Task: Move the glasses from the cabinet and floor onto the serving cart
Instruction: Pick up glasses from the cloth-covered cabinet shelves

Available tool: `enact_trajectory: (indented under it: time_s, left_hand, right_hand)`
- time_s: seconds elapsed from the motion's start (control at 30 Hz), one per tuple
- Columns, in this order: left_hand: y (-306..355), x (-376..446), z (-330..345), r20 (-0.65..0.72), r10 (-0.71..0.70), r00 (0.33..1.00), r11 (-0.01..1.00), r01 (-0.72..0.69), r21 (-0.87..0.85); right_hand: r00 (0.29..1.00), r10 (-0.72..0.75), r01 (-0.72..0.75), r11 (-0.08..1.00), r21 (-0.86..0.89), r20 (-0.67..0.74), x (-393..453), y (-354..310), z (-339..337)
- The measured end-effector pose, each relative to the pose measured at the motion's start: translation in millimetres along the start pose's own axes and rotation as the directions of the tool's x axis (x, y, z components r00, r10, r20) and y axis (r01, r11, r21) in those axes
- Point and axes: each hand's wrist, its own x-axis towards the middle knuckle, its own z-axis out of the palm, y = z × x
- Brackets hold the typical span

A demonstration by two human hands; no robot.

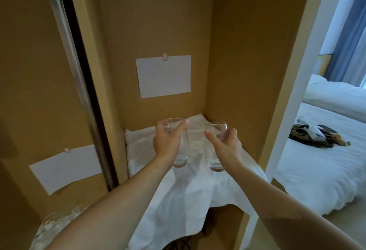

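On the cloth-covered cabinet shelf [150, 140], left hand [168, 140] fingers grasping tall clear glass [181, 158], right hand [227, 142] fingers grasping shorter clear glass [216, 165]

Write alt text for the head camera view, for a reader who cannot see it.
Two bare hands reach into a tan cabinet; the left hand holds the left glass near its rim and the right hand holds the right glass. Both clear glasses stand upright on a white cloth draped over the shelf. A white paper sheet hangs behind them.
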Motion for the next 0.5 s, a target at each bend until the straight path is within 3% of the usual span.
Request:
enact_trajectory:
  time_s: [0.27, 0.5]
  left_hand:
    - [-51, 83, 25, -0.047, -0.086, 0.995, 0.996, 0.087, 0.033]
    - [-96, 114, 27, -0.108, -0.131, 0.985, 0.987, 0.14, 0.077]
  right_hand:
    - [0.992, 0.029, -0.015, 0.993, -0.118, 0.119, 80, 37, 62]
    - [0.982, 0.069, -0.061, 0.997, -0.051, 0.175, 118, 74, 109]
